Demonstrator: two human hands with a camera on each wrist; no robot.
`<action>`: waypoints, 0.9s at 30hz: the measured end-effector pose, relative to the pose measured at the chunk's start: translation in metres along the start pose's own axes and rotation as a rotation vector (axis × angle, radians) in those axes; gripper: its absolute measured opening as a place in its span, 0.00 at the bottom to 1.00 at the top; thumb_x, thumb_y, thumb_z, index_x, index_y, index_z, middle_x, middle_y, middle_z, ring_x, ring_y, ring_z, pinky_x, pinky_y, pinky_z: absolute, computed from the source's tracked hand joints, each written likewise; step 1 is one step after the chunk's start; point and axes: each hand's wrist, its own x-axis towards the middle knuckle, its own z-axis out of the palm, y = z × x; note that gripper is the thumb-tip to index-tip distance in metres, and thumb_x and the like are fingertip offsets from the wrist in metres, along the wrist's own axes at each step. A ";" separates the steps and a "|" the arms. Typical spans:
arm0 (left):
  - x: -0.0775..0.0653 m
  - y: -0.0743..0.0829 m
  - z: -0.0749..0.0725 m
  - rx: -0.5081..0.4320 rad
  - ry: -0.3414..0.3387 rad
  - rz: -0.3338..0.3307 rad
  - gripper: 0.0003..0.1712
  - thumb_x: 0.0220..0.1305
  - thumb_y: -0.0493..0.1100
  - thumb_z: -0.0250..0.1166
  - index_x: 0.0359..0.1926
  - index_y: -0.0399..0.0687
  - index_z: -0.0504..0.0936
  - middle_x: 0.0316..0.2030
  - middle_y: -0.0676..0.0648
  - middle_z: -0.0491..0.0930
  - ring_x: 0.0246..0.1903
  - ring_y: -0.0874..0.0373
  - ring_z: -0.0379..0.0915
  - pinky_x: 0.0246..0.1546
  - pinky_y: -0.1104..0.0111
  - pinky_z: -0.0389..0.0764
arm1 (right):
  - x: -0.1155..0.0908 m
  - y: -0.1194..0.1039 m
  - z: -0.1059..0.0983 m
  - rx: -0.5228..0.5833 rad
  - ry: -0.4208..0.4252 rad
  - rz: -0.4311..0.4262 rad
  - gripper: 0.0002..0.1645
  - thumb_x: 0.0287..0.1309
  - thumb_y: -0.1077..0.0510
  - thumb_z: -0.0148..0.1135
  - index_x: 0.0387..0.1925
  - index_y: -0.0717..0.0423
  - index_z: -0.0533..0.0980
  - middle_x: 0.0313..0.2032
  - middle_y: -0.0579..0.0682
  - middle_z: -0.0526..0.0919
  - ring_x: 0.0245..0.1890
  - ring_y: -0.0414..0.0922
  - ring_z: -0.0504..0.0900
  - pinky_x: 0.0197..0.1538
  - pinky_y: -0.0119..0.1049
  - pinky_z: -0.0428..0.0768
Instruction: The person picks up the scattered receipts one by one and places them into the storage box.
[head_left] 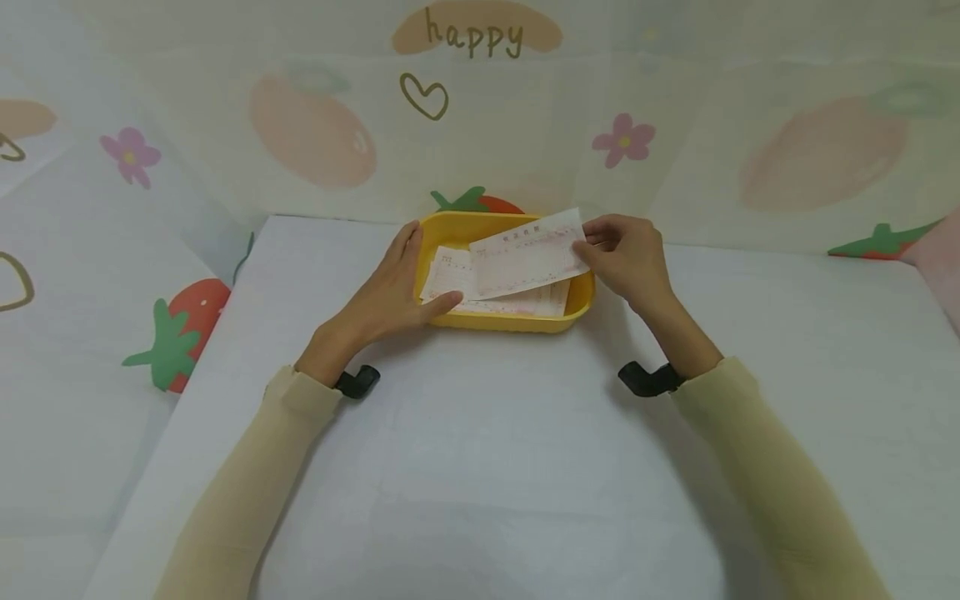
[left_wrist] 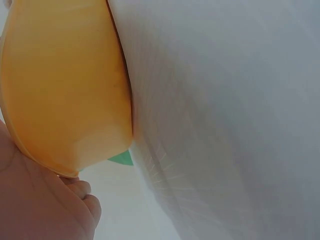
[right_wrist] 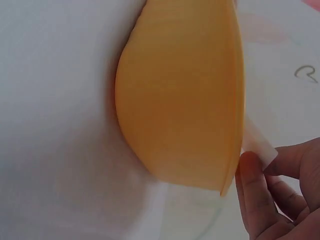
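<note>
A yellow plastic basket (head_left: 510,325) stands on the white table with several printed paper slips (head_left: 450,271) lying in it. My left hand (head_left: 382,292) holds the basket's left end, thumb over the front rim and fingers along the far side. In the left wrist view, the hand (left_wrist: 45,200) lies against the basket's rim. My right hand (head_left: 630,258) pinches the right end of a white paper slip (head_left: 528,254) with pale pink print, tilted above the other slips. The right wrist view shows the slip's corner (right_wrist: 260,147) between thumb and fingers, just past the rim.
Behind the basket rises a cloth backdrop (head_left: 495,125) with strawberries, flowers and the word "happy". The white tabletop (head_left: 480,467) stretches in front, between the two sleeved forearms. A black wrist mount (head_left: 648,379) shows at the right wrist, another (head_left: 360,382) at the left.
</note>
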 end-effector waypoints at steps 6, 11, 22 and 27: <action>0.000 0.001 0.000 0.004 0.004 0.000 0.71 0.66 0.77 0.58 0.85 0.40 0.30 0.86 0.41 0.28 0.87 0.46 0.29 0.86 0.49 0.47 | 0.005 -0.005 0.010 -0.060 0.002 -0.048 0.23 0.67 0.59 0.69 0.59 0.67 0.81 0.49 0.66 0.88 0.48 0.60 0.89 0.56 0.49 0.90; 0.001 -0.001 0.001 0.004 0.003 0.001 0.71 0.67 0.77 0.58 0.85 0.40 0.29 0.86 0.41 0.28 0.87 0.47 0.29 0.86 0.50 0.47 | 0.000 -0.006 0.012 -0.006 -0.050 -0.104 0.34 0.71 0.56 0.66 0.71 0.66 0.69 0.66 0.66 0.80 0.65 0.62 0.83 0.66 0.55 0.84; 0.002 0.001 0.001 -0.017 -0.002 -0.010 0.71 0.67 0.75 0.60 0.85 0.40 0.30 0.87 0.42 0.28 0.87 0.46 0.31 0.86 0.49 0.48 | -0.019 -0.002 -0.003 0.017 0.012 -0.220 0.27 0.72 0.59 0.65 0.67 0.67 0.74 0.72 0.64 0.72 0.74 0.60 0.73 0.72 0.56 0.77; 0.002 0.002 0.001 -0.011 0.006 -0.009 0.71 0.66 0.76 0.60 0.85 0.41 0.30 0.87 0.41 0.29 0.87 0.45 0.32 0.86 0.49 0.49 | -0.029 0.004 -0.015 0.008 0.043 -0.180 0.23 0.73 0.59 0.64 0.64 0.63 0.77 0.72 0.62 0.73 0.74 0.58 0.73 0.72 0.56 0.77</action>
